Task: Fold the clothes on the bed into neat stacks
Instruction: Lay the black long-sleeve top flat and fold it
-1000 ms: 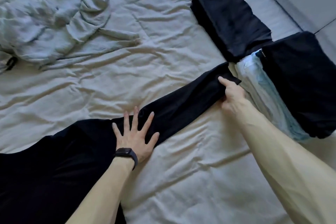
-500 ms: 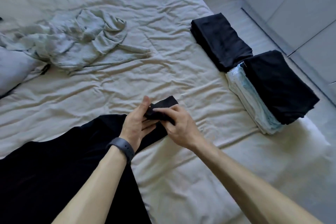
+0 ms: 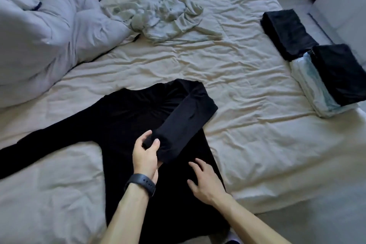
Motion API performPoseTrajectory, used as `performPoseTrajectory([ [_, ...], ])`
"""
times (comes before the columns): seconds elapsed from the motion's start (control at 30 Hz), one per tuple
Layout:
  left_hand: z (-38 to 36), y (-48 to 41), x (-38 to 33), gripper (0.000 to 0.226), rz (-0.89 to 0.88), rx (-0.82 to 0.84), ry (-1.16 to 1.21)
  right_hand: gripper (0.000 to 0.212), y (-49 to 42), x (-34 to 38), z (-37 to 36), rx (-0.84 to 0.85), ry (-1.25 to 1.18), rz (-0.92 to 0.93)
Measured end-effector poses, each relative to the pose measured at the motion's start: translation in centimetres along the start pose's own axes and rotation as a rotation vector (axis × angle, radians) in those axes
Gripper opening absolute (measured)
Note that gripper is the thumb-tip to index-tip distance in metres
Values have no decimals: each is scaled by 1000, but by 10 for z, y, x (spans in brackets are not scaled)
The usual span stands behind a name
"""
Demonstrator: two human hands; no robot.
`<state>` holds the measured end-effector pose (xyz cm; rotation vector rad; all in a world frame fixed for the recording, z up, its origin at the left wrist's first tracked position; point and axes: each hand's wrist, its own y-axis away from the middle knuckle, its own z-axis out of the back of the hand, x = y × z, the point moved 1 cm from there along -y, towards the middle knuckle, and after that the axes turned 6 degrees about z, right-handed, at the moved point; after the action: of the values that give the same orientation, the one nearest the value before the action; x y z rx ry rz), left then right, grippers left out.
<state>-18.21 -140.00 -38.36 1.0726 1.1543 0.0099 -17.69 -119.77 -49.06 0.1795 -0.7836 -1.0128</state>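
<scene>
While a bunched pale duvet (image 3: pixel 49 41) lies heaped at the far left of the bed (image 3: pixel 247 125), a black long-sleeved top (image 3: pixel 126 117) is spread flat near the front edge, one sleeve (image 3: pixel 39 144) stretched out leftward. The other sleeve (image 3: pixel 190 113) is folded across the body, its cuff gripped by the left hand (image 3: pixel 145 154). The right hand (image 3: pixel 204 182) is open, fingers spread, on or just above the fabric. Sleeve-folding is judged the step in hand. Next, the cuff needs laying flat and the outstretched sleeve must be brought in. Further back, a crumpled grey-green garment (image 3: pixel 168 18) is left unfolded. At the right edge, a folded black stack (image 3: pixel 287 33) is set just beside a pale stack topped with black (image 3: pixel 336 77).
</scene>
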Motion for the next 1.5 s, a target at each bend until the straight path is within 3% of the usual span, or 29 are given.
performPoseTrajectory([
  [0.1,71,25,47,35,16,-179,33,85,14,7,-43,157,263,3],
  [0.23,145,46,106,33,81,-463,-187,90,15,19,-54,163,304,-58],
  [0.37,187,35,133,45,288,-341,-512,89,11,24,-48,210,320,-79],
  [0.47,198,19,127,53,283,-304,-767,83,8,27,-40,225,255,-103],
  [0.57,177,3,100,55,144,-231,-894,64,-3,31,-24,85,26,-187],
  [0.7,112,-37,50,52,-61,-52,-986,38,-40,34,6,-270,-716,-456],
  [0.8,50,-81,19,50,-154,65,-1082,32,-86,31,28,-380,-1231,-574],
  [0.9,-10,-126,-3,53,-171,102,-1145,33,-123,30,47,-378,-1564,-666],
  [1.0,-56,-166,-20,58,-167,95,-1179,20,-147,33,55,-319,-1643,-686],
  [1.13,-91,-212,-41,59,-110,89,-1189,6,-160,41,48,-292,-1467,-612],
  [1.23,-100,-236,-52,29,-37,103,-1288,7,-162,41,38,-67,-1414,-559],
  [1.3,-103,-245,-59,6,9,138,-1377,25,-164,35,39,73,-1377,-532],
  [1.33,-104,-248,-62,8,40,146,-1395,31,-165,32,41,89,-1379,-521],
  [1.4,-106,-254,-67,14,84,157,-1362,29,-170,28,44,37,-1431,-512],
  [1.43,-107,-258,-70,17,89,161,-1333,43,-173,28,46,-23,-1484,-543],
  [1.5,-108,-263,-75,15,105,185,-1325,49,-180,31,48,-120,-1709,-706],
])
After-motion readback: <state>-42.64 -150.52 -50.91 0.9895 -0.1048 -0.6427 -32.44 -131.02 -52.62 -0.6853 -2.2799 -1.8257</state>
